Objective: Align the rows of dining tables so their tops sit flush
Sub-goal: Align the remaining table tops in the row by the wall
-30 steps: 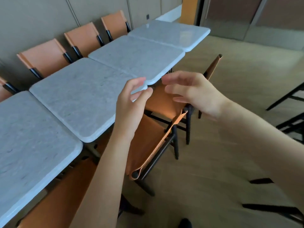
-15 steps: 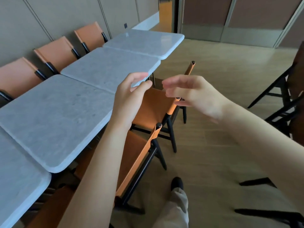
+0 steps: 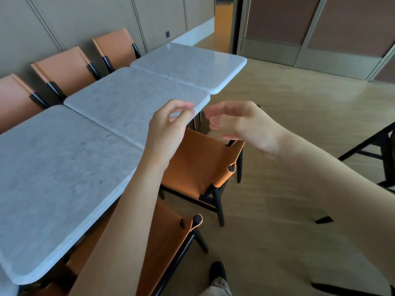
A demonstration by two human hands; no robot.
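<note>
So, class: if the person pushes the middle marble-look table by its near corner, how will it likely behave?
The middle table probably feels heavy: its thick top looks like stone. It is stiff. Pushed at one corner, it may pivot rather than slide straight.

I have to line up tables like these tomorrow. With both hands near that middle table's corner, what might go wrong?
1. The left hand is at the middle table corner, right beside the seam with the far table; fingers could get pinched if the tops close together.
2. The far table juts out past the middle one, so a hard shove may overshoot.
3. The orange chair tucked below could snag a moving table.
</note>
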